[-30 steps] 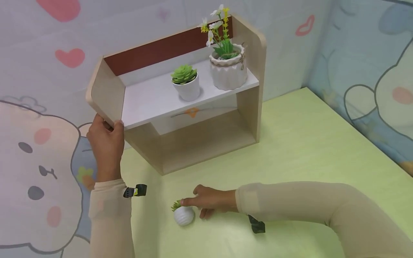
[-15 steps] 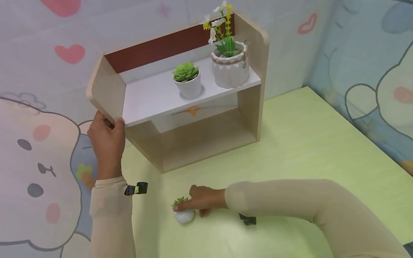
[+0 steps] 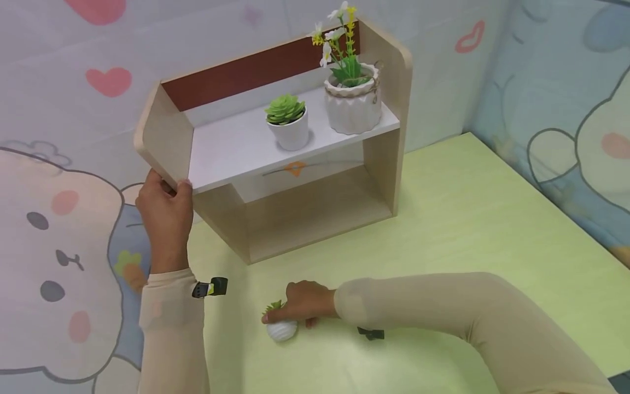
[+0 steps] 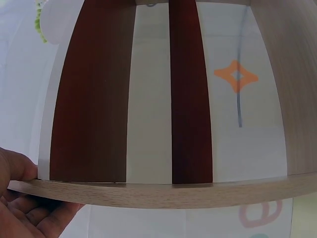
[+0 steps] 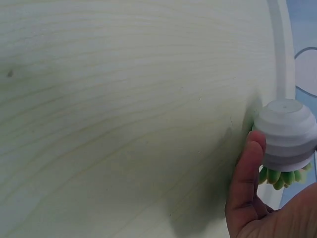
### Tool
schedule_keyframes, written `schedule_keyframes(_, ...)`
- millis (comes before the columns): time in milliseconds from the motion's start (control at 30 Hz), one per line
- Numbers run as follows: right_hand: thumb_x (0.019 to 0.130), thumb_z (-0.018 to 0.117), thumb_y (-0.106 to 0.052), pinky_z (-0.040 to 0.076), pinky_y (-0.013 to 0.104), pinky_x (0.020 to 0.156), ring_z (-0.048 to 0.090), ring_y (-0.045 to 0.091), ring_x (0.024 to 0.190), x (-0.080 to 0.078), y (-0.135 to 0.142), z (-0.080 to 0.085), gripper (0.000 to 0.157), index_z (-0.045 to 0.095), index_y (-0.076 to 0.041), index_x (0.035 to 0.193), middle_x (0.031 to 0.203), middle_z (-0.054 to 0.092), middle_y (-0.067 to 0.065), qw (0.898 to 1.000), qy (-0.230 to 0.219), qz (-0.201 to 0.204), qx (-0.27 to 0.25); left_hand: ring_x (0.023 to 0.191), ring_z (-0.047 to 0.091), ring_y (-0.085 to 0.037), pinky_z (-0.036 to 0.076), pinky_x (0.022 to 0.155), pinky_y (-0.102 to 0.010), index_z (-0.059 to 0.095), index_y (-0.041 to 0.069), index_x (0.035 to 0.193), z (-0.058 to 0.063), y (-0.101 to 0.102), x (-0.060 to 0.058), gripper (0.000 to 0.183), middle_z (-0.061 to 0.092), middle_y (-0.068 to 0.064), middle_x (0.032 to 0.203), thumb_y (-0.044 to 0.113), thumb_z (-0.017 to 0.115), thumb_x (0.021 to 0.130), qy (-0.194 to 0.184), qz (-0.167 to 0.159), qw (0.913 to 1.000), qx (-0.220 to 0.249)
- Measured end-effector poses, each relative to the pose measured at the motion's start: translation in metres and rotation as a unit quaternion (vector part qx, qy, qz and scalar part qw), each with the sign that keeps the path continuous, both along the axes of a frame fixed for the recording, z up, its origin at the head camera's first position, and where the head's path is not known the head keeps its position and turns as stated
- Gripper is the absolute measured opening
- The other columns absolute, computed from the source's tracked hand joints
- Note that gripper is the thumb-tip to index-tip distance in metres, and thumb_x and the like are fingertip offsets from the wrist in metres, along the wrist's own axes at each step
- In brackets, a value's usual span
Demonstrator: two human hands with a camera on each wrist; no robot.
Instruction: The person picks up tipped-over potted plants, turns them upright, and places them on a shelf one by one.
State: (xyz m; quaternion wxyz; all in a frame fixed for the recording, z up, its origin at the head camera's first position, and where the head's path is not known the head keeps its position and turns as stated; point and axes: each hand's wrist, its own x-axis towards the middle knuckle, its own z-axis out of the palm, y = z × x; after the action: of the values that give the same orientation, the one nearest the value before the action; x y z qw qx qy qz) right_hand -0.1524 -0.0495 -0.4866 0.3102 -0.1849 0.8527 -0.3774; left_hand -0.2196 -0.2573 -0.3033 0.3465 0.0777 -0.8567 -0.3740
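My left hand [image 3: 166, 216] grips the front edge of the left side panel of a small wooden shelf [image 3: 290, 224], thumb near the white upper board. In the left wrist view, its fingers [image 4: 54, 215] wrap under the panel edge. My right hand [image 3: 309, 301] holds a small potted succulent [image 3: 283, 331] on the table, its thumb across the top of the ridged white pot. In the right wrist view, the pot's base [image 5: 285, 106] faces up the picture, with green leaves [image 5: 280, 177] below it and fingers along one side. Part of the plant is hidden by the hand.
On the upper board stand a white pot with a green succulent [image 3: 292, 134] and a larger ribbed pot with daisies [image 3: 353, 112]. Under everything lies a pale green table [image 3: 458, 219]. Walls [image 3: 438, 82] with cartoon prints rise behind and on both sides.
My right hand has moved left over the small potted succulent, and its thumb now lies across the pot. The left hand keeps its grip on the shelf.
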Motion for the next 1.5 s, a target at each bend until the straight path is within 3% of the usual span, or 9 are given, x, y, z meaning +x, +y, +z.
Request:
schedule_keyframes(167, 0.08, 0.079, -0.065, 0.055, 0.034, 0.054, 0.064, 0.023, 0.054, 0.003, -0.004, -0.007, 0.057, 0.062, -0.013, 0.092, 0.081, 0.064, 0.001, 1.0, 0.005, 0.003, 0.001, 0.106, 0.072, -0.021, 0.054, 0.082, -0.026, 0.068, -0.003, 0.129, -0.002, 0.002, 0.001, 0.035, 0.074, -0.016, 0.123, 0.005, 0.059, 0.096, 0.003, -0.003, 1.0, -0.003)
schedule_keyframes(467, 0.08, 0.082, -0.061, 0.054, 0.032, 0.05, 0.062, 0.019, 0.047, 0.008, -0.01, -0.003, 0.052, 0.063, -0.013, 0.082, 0.076, 0.064, -0.001, 0.999, 0.019, 0.028, 0.003, 0.107, 0.072, -0.021, 0.056, 0.085, -0.03, 0.068, -0.002, 0.13, -0.002, 0.0, 0.0, 0.035, 0.074, -0.015, 0.124, 0.005, 0.059, 0.097, 0.008, -0.001, 1.0, -0.005)
schedule_keyframes(733, 0.082, 0.087, -0.045, 0.055, 0.031, 0.05, 0.063, 0.018, 0.048, 0.01, -0.008, -0.007, 0.041, 0.064, -0.011, 0.076, 0.071, 0.066, 0.0, 0.999, 0.004, 0.039, -0.019, 0.097, 0.073, -0.025, 0.046, 0.07, -0.015, 0.069, -0.007, 0.122, -0.004, 0.001, -0.001, 0.031, 0.076, -0.019, 0.112, 0.002, 0.059, 0.094, 0.019, -0.015, 0.9996, -0.014)
schedule_keyframes(900, 0.083, 0.087, -0.04, 0.056, 0.029, 0.057, 0.064, 0.014, 0.06, 0.011, 0.001, 0.001, 0.035, 0.072, -0.01, 0.09, 0.076, 0.066, -0.003, 0.998, 0.0, 0.05, -0.024, 0.1, 0.073, -0.022, 0.05, 0.075, -0.017, 0.07, -0.004, 0.125, -0.003, -0.002, -0.003, 0.033, 0.076, -0.017, 0.117, 0.003, 0.059, 0.094, 0.026, -0.005, 0.9996, -0.012)
schedule_keyframes(1133, 0.082, 0.087, -0.041, 0.048, 0.025, 0.076, 0.056, 0.005, 0.083, 0.003, 0.018, 0.008, 0.042, 0.074, -0.013, 0.111, 0.093, 0.066, -0.013, 0.995, 0.072, 0.062, -0.024, 0.103, 0.072, -0.019, 0.052, 0.079, -0.021, 0.07, -0.001, 0.128, -0.002, -0.002, -0.004, 0.034, 0.076, -0.014, 0.12, 0.004, 0.06, 0.095, 0.023, -0.009, 0.9997, 0.0)
schedule_keyframes(1333, 0.081, 0.09, -0.031, 0.05, 0.026, 0.089, 0.059, 0.005, 0.098, -0.008, 0.035, -0.001, 0.05, 0.07, -0.01, 0.121, 0.109, 0.065, -0.011, 0.989, 0.115, 0.055, -0.077, 0.101, 0.073, -0.02, 0.051, 0.076, -0.018, 0.07, -0.003, 0.126, -0.002, -0.002, -0.003, 0.033, 0.076, -0.015, 0.118, 0.003, 0.059, 0.095, 0.022, -0.011, 0.9997, 0.0)
schedule_keyframes(1500, 0.083, 0.088, -0.019, 0.05, 0.027, 0.095, 0.06, 0.008, 0.106, -0.012, 0.045, -0.01, 0.051, 0.066, -0.008, 0.127, 0.12, 0.064, -0.004, 0.978, 0.168, 0.079, -0.093, 0.102, 0.073, -0.02, 0.051, 0.076, -0.018, 0.07, -0.002, 0.126, -0.002, -0.003, -0.003, 0.033, 0.076, -0.014, 0.118, 0.004, 0.059, 0.095, 0.023, -0.012, 0.9997, -0.002)
